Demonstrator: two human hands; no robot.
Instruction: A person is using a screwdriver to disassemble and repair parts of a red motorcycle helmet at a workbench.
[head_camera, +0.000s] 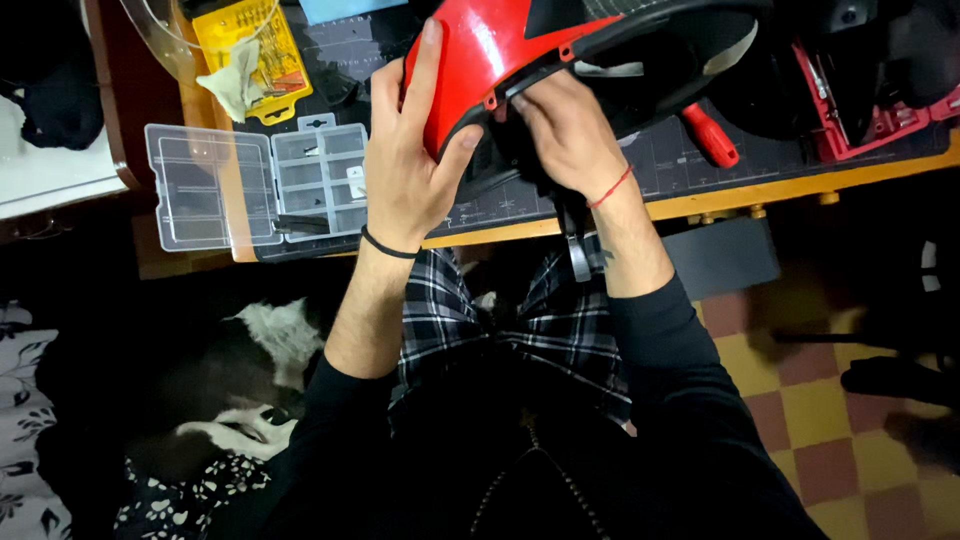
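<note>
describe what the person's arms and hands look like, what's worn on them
Both hands are bare, no gloves. The left hand has a thin black band around the wrist; the right hand has a thin red string bracelet. Both arms wear black long sleeves pushed up, leaving the forearms bare. A small dark mark shows on the right forearm, too small to make out.

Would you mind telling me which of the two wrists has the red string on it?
The right hand's wrist carries the red string; the left hand's wrist has a black band instead. Both hands hold the red helmet.

wooden workbench (720, 203) over red-and-yellow checkered floor (800, 400), dimly lit.
</note>
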